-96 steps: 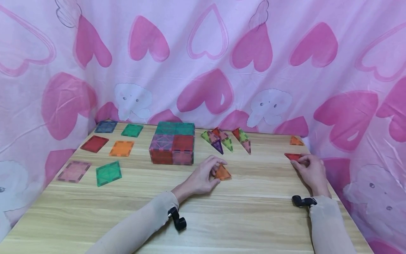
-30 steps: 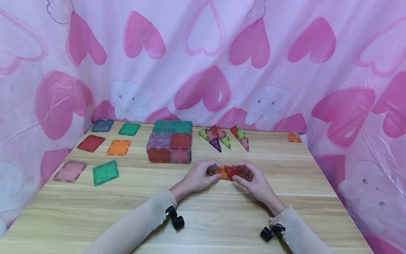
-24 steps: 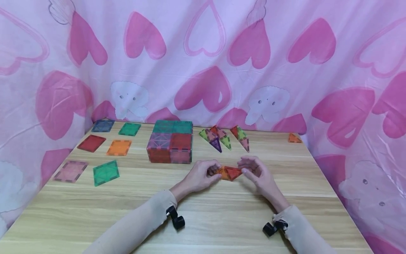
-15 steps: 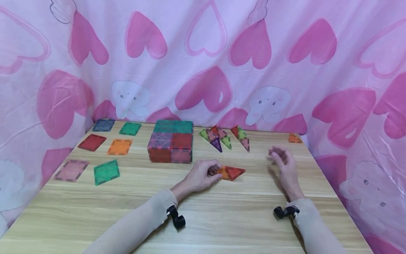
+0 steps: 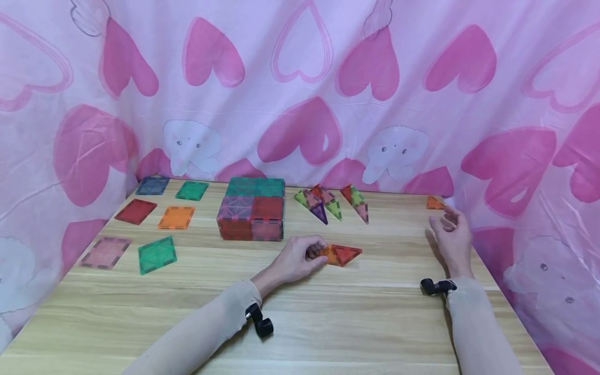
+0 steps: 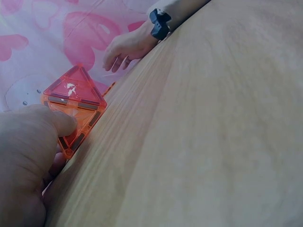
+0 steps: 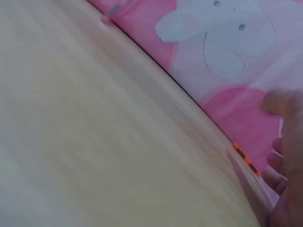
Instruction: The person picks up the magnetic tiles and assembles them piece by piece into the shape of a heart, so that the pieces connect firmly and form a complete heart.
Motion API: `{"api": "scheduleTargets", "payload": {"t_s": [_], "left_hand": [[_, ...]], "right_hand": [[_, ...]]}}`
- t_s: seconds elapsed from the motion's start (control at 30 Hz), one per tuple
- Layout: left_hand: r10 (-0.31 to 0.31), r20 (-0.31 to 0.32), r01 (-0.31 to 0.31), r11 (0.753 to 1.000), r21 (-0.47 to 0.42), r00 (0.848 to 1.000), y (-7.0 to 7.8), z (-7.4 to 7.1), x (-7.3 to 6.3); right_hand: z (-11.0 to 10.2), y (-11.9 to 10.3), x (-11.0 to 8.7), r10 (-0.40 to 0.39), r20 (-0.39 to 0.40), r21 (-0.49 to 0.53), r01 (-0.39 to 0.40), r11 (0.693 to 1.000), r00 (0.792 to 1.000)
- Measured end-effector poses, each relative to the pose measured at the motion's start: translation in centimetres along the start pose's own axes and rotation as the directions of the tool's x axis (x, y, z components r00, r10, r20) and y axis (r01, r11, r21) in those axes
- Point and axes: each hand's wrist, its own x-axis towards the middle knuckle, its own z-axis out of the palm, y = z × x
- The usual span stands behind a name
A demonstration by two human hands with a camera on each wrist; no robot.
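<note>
Between thumb and fingers, my left hand pinches an orange triangular magnetic tile. A red triangular magnetic tile is joined to it edge to edge, pointing away from the hand. In the left wrist view the red tile shows beyond the orange one, and the pair is tilted. At the right, my right hand holds nothing, with its thumb and fingers spread apart. Just past its fingertips lies another orange triangular tile, near the table's far right corner; the right wrist view shows that orange tile edge-on.
A box of joined square tiles stands at the back middle. Right of it lie two groups of small triangles, a wider one and a narrower one. Several square tiles, including an orange one, lie on the table's left side.
My right hand brought the red triangle from the right side to the left hand's orange one, let go, then moved right and away toward the far orange triangle. The left hand stayed in place.
</note>
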Motion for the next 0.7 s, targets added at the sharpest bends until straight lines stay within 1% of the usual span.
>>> {"api": "scheduleTargets", "payload": {"t_s": [0.07, 0.13, 0.23, 0.3, 0.4, 0.5, 0.53, 0.6, 0.7], "left_hand": [[-0.003, -0.004, 0.003, 1.000, 0.001, 1.000, 0.0, -0.1, 0.0], [-0.006, -0.007, 0.006, 1.000, 0.003, 1.000, 0.1, -0.2, -0.1], [-0.007, -0.008, 0.007, 1.000, 0.010, 1.000, 0.0, -0.2, -0.1], [-0.008, -0.007, 0.008, 1.000, 0.012, 1.000, 0.0, -0.1, -0.1], [-0.013, -0.007, 0.013, 1.000, 0.008, 1.000, 0.0, -0.1, -0.1], [-0.017, -0.007, 0.017, 1.000, 0.006, 1.000, 0.1, 0.0, 0.0], [-0.018, -0.007, 0.018, 1.000, 0.004, 1.000, 0.1, 0.0, 0.0], [-0.022, -0.003, 0.022, 1.000, 0.006, 1.000, 0.1, 0.0, 0.0], [-0.026, 0.004, 0.026, 1.000, 0.008, 1.000, 0.1, 0.1, 0.1]], "right_hand": [[-0.1, 0.1, 0.6, -0.005, 0.031, -0.057, 0.007, 0.998, 1.000], [-0.1, 0.4, 1.2, -0.024, 0.078, -0.113, 0.033, 0.993, 0.997], [-0.2, 0.9, 2.2, -0.076, 0.156, -0.204, 0.108, 0.973, 0.985], [-0.2, 1.2, 2.8, -0.126, 0.215, -0.268, 0.182, 0.946, 0.969], [-0.2, 1.3, 3.3, -0.185, 0.293, -0.366, 0.289, 0.884, 0.938], [-0.1, 1.2, 3.4, -0.172, 0.364, -0.441, 0.332, 0.834, 0.915], [0.0, 1.0, 3.3, -0.155, 0.381, -0.460, 0.332, 0.823, 0.911], [0.1, 0.7, 3.2, -0.119, 0.408, -0.489, 0.327, 0.809, 0.905], [0.1, 0.5, 3.1, -0.081, 0.424, -0.517, 0.314, 0.796, 0.902]]}}
